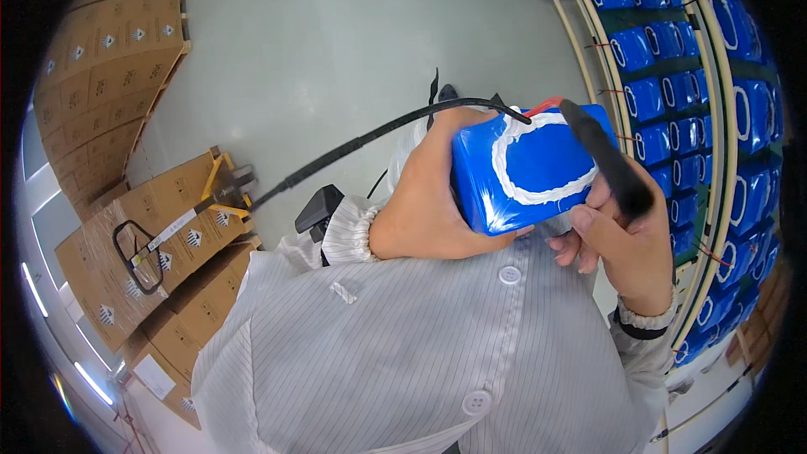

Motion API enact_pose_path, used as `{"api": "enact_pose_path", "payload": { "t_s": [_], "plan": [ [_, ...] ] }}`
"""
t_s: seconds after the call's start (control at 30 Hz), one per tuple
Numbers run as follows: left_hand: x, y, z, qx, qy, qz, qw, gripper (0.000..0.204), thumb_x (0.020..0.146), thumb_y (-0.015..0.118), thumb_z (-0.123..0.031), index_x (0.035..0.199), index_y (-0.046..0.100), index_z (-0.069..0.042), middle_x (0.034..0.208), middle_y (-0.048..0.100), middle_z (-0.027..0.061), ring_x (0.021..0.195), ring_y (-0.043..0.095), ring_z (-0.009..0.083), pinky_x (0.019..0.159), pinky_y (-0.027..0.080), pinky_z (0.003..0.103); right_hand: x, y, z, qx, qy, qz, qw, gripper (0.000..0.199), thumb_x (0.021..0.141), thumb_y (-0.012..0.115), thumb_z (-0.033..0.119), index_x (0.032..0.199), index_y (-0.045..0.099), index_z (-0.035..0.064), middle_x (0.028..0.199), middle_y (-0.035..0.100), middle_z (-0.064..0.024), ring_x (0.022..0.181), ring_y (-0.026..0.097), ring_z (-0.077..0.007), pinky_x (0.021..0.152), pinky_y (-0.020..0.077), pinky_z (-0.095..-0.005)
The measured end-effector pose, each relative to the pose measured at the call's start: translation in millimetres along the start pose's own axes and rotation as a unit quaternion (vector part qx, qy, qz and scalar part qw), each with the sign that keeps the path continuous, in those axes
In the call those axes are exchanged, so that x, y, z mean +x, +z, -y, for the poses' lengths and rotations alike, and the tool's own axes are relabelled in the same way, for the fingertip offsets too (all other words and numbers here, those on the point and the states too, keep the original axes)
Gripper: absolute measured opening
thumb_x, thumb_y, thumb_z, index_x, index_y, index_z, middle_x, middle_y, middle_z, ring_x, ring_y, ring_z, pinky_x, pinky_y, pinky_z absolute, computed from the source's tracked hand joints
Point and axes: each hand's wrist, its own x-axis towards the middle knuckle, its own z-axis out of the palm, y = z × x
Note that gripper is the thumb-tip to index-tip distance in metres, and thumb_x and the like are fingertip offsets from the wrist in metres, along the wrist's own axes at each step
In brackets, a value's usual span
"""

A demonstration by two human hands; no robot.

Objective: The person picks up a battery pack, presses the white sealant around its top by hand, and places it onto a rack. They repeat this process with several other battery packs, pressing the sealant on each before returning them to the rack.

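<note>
A blue shrink-wrapped battery pack (551,155) is held up in front of my chest, tilted, with a rough ring of white sealant (504,172) on its upper face. My left hand (429,189) wraps round its left end, thumb along the far edge and fingers underneath. At the near right corner is my right hand (622,231), fingers curled and thumb bent in; whether something small is pinched there is hidden. A black-sleeved cable (361,143) leaves the pack toward the left. Another lead, red and then black-sleeved (605,151), passes in front of my right hand.
On the right, a rack (714,118) of cream tubes holds rows of similar blue packs (643,99). Stacked cartons (118,42) on pallets stand at the left. Nearer is a wrapped carton stack (181,252) beside a yellow pallet-jack (223,189) with a black loop handle (134,261).
</note>
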Motion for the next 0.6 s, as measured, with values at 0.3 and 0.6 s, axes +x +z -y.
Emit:
{"api": "enact_pose_path", "payload": {
  "t_s": [0.3, 0.6],
  "plan": [
    [-7.1, 0.6, -1.4, 0.044, -0.014, -0.013, 0.999, 0.093, 0.061, 0.097, -0.025, 0.125, 0.035, 0.000, 0.116, 0.059, 0.0183, 0.112, 0.065, 0.0250, 0.091, 0.053, 0.036, 1.0, 9.9, 9.5, -0.024, 0.038, -0.008, 0.999, 0.021, 0.089, 0.065, -0.006, 0.091, 0.047, 0.0043, 0.064, 0.069, -0.0104, 0.060, 0.072, -0.0159, 0.059, 0.0601, -0.0271],
    [-6.0, 11.0, 3.7, -0.088, -0.027, -0.073, 0.993, 0.087, 0.056, 0.094, -0.023, 0.128, 0.054, 0.003, 0.121, 0.058, 0.0206, 0.112, 0.062, 0.0342, 0.094, 0.051, 0.042, 2.0, 10.5, 8.9, -0.031, 0.026, -0.011, 0.999, 0.022, 0.089, 0.065, -0.006, 0.091, 0.045, 0.0052, 0.064, 0.069, -0.0091, 0.058, 0.071, -0.0146, 0.059, 0.0598, -0.0268]
  ]
}}
